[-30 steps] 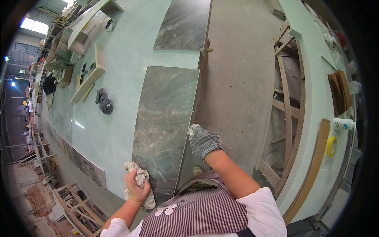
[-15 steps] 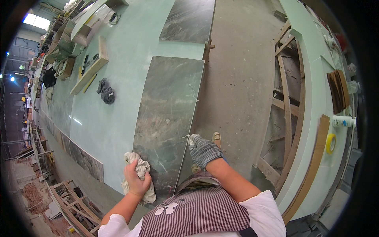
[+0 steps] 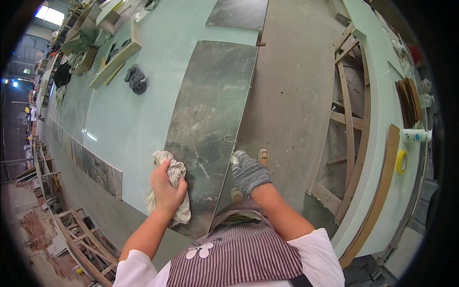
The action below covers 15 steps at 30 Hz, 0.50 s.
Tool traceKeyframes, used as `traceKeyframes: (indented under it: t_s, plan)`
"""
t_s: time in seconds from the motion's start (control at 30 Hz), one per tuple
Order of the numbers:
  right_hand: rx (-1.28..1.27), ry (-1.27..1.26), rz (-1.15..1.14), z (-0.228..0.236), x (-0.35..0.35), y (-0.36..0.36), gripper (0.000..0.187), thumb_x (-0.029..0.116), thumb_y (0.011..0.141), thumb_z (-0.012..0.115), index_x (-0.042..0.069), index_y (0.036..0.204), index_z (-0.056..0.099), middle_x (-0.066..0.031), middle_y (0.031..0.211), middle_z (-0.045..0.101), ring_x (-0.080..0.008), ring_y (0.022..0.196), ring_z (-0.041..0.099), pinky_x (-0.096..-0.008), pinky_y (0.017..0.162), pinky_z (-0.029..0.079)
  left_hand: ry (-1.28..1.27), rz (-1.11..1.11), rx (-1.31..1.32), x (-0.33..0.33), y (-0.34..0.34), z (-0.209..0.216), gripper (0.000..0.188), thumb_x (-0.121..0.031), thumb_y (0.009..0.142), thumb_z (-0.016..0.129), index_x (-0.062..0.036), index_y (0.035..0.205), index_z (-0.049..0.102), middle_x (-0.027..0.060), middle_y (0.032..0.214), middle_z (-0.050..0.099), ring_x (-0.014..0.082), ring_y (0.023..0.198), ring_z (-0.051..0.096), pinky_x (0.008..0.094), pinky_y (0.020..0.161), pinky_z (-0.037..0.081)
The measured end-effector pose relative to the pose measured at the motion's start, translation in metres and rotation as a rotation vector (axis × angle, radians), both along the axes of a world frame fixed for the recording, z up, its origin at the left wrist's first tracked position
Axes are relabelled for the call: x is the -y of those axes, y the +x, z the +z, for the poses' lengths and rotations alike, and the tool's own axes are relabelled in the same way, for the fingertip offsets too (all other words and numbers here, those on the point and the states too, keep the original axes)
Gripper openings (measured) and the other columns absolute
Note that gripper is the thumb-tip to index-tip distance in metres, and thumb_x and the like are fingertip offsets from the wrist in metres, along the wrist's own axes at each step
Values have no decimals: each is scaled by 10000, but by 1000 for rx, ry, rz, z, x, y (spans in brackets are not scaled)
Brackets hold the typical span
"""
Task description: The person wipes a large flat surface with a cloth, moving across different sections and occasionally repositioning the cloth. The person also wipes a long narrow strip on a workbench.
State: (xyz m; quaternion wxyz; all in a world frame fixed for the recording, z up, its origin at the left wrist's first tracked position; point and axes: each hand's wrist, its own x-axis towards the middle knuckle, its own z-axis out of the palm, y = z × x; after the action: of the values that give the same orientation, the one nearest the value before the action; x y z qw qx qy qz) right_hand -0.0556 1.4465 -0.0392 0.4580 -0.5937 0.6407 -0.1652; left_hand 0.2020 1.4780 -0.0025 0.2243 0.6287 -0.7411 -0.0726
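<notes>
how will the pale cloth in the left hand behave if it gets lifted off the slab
The pale cloth is probably floppy, since it bunches into loose folds around the left hand. It looks unlikely to roll, being crumpled rather than round. It should be hard to break, as only soft creases show.

The rag (image 3: 178, 170) is matt cloth, the slab (image 3: 208, 110) smooth and softly glossy.

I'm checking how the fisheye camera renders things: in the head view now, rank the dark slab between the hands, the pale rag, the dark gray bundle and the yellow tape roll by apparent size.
Largest to smallest, as they look:
1. Dark slab
2. Pale rag
3. Dark gray bundle
4. Yellow tape roll
</notes>
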Motion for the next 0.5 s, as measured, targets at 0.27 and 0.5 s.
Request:
traceKeyframes:
  t_s: [0.27,0.5]
  plan:
    - [-162,-2,23,-1,-1,8,337,307,1030,423,59,1197,578,-230,1052,685,-412,986,649,-474,901,486,-30,5,11,1,-1,-3,607,-91,739,685,-23,1306,480,181,1094,581,374,986,559,444,886,436]
    - [-31,100,40,13,-46,22,297,287,979,474,28,1098,561,-310,964,649,-476,939,638,-541,825,499,-85,15,28,-2,-1,-7,589,-104,752,685,-26,1301,486,179,1104,586,379,1011,563,456,903,437]
